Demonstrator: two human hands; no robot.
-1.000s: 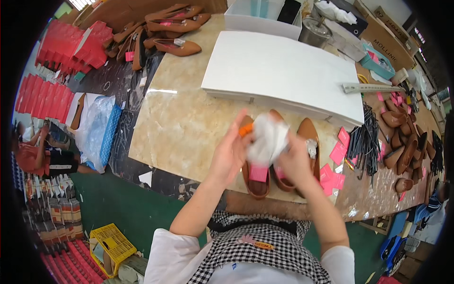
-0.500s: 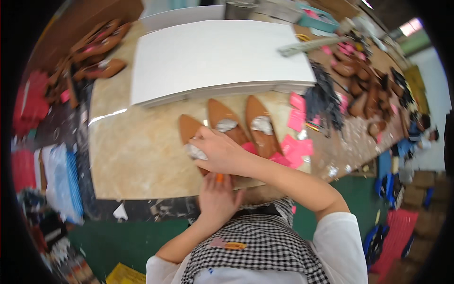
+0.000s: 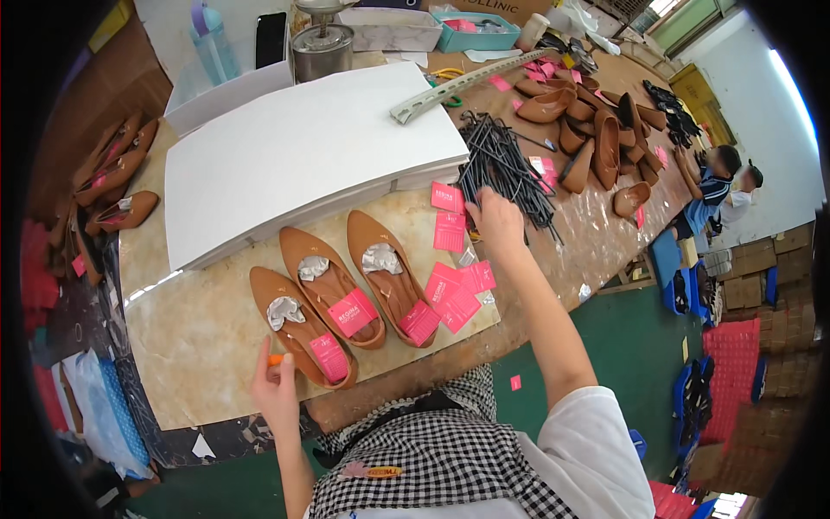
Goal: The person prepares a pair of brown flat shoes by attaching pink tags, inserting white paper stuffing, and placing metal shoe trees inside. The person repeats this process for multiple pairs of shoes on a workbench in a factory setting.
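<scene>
The left hand (image 3: 275, 381) pinches a small orange object (image 3: 275, 359) at the table's (image 3: 199, 337) near edge, touching the leftmost tan shoe (image 3: 301, 327). The right hand (image 3: 499, 221) reaches the black sticks (image 3: 506, 169) mid-table; whether it grips any is unclear.

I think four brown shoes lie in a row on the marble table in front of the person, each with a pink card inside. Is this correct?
Not quite: the head view shows three brown shoes in that row, not four. They lie side by side on the marble table in front of the person, each with a pink card inside.
</scene>
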